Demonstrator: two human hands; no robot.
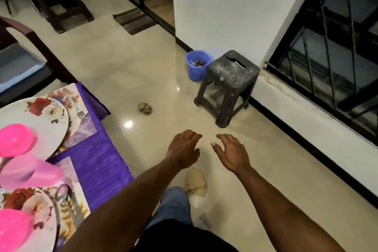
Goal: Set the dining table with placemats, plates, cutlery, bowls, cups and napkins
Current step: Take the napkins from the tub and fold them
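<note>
- The left hand [184, 147] is hanging out over the pale glossy tiled floor [126, 63], palm down, fingers loosely spread and holding nothing.
- The right hand [231, 152] is reaching forward just beside it, fingers relaxed and apart, thumb pointing inward, also holding nothing; the two hands are staying apart from each other.
- The tabletop under a purple woven cloth [102, 161] is sitting at the left edge of the view, well apart from both hands.
- A white round floral plate [47, 120] is lying on a floral purple placemat [86, 127] at the far corner, with a steel fork [78, 109] lying on the mat beside the plate.
- A bright pink plastic bowl [14, 139] is resting on that plate.
- A pale pink plastic cup [30, 172] is showing between the two settings.
- A second floral plate [30, 208] is sitting nearer, carrying another pink bowl [12, 229], with a steel spoon [61, 192] lying at its right rim.
- On the floor, a dark grey plastic stool [227, 84] is standing by the white wall, touching or just beside a blue plastic bucket [197, 65].
- A small crumpled brownish lump [144, 108] is lying on the tiles between table and stool.
</note>
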